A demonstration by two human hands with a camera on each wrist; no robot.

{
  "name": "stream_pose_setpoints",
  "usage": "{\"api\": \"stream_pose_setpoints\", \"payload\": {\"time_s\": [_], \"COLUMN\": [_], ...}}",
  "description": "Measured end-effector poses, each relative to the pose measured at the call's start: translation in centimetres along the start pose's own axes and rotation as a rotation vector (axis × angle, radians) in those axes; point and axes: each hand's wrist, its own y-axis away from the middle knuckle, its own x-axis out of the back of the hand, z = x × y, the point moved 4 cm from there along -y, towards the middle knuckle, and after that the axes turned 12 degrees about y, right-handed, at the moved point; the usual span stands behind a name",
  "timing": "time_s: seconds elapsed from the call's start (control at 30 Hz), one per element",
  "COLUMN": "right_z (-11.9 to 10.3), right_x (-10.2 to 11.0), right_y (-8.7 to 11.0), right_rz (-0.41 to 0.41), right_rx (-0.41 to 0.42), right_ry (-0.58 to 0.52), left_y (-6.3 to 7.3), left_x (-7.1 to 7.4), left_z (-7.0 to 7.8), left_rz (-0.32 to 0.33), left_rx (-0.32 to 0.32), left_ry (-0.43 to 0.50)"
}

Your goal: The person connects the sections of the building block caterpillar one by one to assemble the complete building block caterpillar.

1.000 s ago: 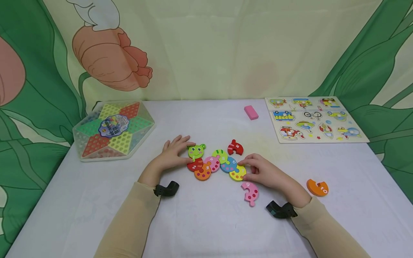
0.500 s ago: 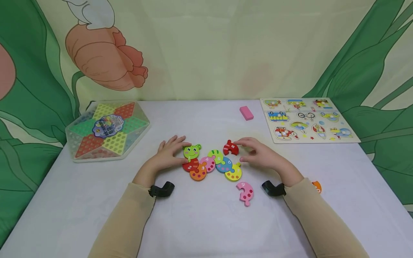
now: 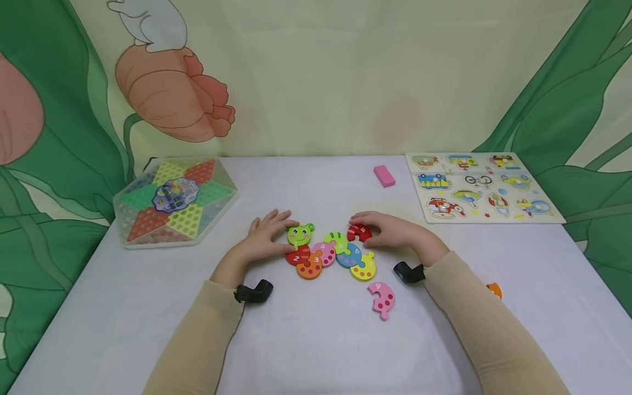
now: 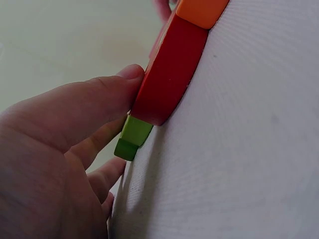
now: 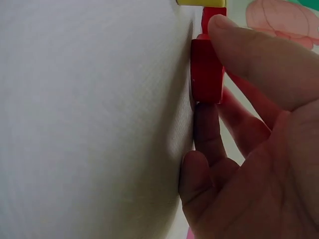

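Note:
A row of joined number puzzle pieces forms a caterpillar: the green smiling head (image 3: 299,235), red piece 2 (image 3: 298,256), then several more up to a yellow piece (image 3: 364,270). My left hand (image 3: 264,236) holds its left end, the thumb against piece 2 and a finger at the head's upper edge; other fingers spread. Loose red piece 8 (image 3: 359,232) lies just above the row's right end, and my right hand (image 3: 392,233) pinches it between thumb and fingers. In the right wrist view, the red piece (image 5: 207,69) stays close to the white cloth.
Pink piece 9 (image 3: 383,299) lies below the row. An orange piece (image 3: 495,289) is partly hidden by the right sleeve. Behind are a pink block (image 3: 384,176), a vehicle puzzle board (image 3: 486,189) and a clear hexagonal box (image 3: 175,203) at the left.
My right hand has left the yellow piece, moved up to red piece 8 and taken hold of it. The right sleeve now covers part of the orange piece. The left hand stays put.

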Motion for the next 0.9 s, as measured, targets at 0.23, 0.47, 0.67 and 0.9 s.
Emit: {"api": "stream_pose_setpoints", "payload": {"time_s": [0.23,0.47,0.67,0.9], "right_z": [-0.3,-0.6,0.1,0.5], "right_x": [0.1,0.5,0.5,-0.1], "right_y": [0.5,1.6,3.3,4.4], "right_rz": [0.057,0.115,0.197,0.217], "right_rx": [-0.037,-0.077,-0.099,-0.057], "right_ry": [-0.001,-0.015,-0.063,-0.127], "left_y": [0.0,-0.1,-0.1,-0.1], "left_x": [-0.2,-0.1,-0.1,-0.1], "left_z": [0.0,0.0,0.2,0.2], "left_rz": [-0.006,0.005,0.005,0.003], "left_rx": [0.001,0.011,0.016,0.015], "left_ry": [-0.003,-0.016,-0.011,-0.006]}}
